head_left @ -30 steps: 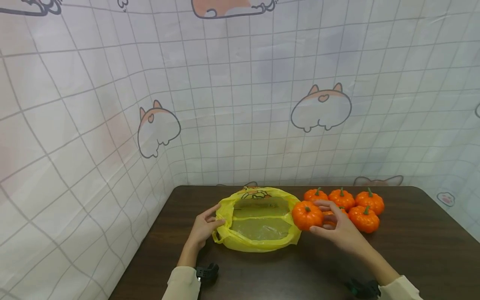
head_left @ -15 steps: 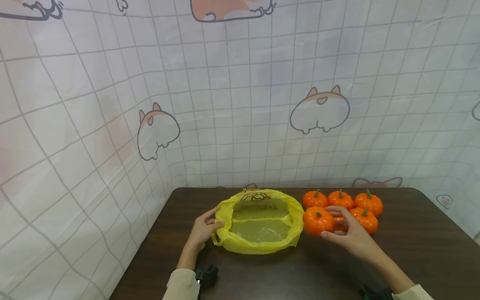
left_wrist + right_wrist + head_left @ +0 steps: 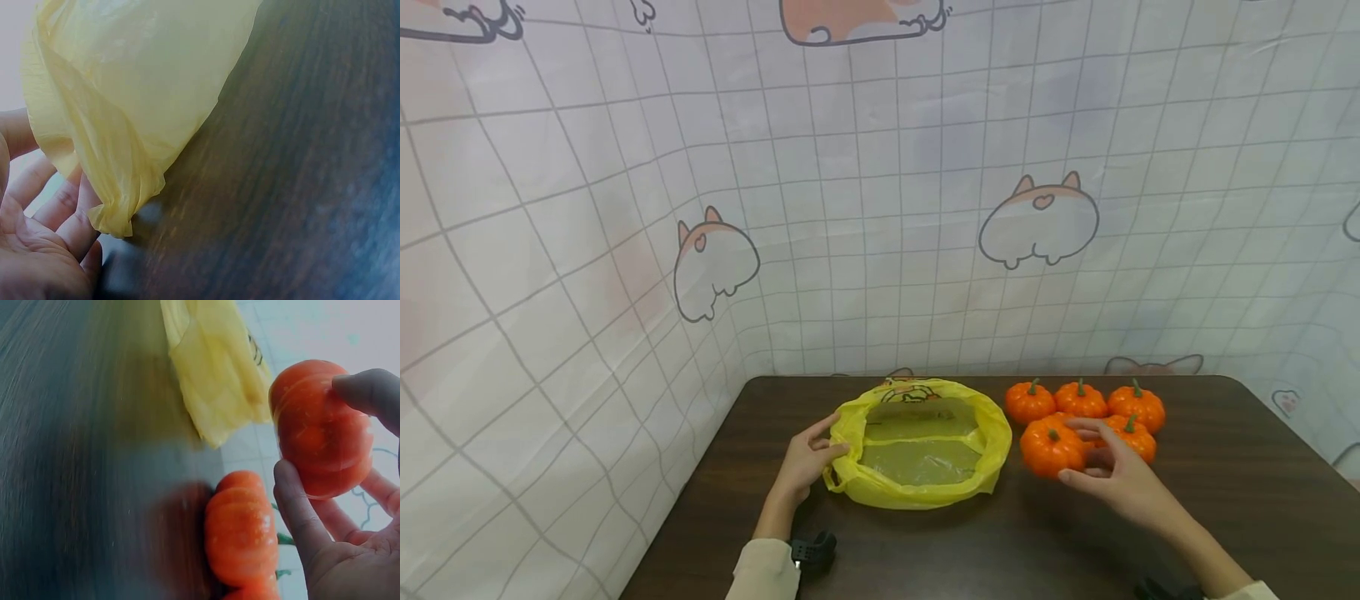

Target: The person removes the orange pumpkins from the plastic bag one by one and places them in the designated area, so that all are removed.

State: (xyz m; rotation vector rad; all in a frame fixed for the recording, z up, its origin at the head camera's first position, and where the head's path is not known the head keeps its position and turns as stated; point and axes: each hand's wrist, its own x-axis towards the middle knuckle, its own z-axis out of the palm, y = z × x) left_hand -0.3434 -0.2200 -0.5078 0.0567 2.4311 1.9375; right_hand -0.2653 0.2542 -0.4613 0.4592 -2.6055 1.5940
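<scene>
A yellow plastic bag (image 3: 917, 497) stands on the table with its mouth spread wide; no object shows inside it. My left hand (image 3: 807, 458) pinches the bag's left rim, thumb over the edge and fingers on the outer side. In the left wrist view, bunched plastic (image 3: 119, 206) lies against the fingers. My right hand (image 3: 1123, 483) holds a small orange pumpkin (image 3: 1051, 447) between thumb and fingertips, to the right of the bag and apart from it. The right wrist view shows this pumpkin (image 3: 322, 428) raised off the table, with its stem out of sight.
Several more orange pumpkins (image 3: 1137, 407) with green stems cluster at the table's back right, partly hidden by the right hand. The dark wooden table (image 3: 940, 550) ends at a patterned cloth (image 3: 895, 275) behind and at the left. A black wrist device (image 3: 815, 547) sits at the left cuff.
The right hand has carried the pumpkin rightward and slightly nearer, from the bag's right rim to in front of the other pumpkins. The left hand keeps its hold on the rim.
</scene>
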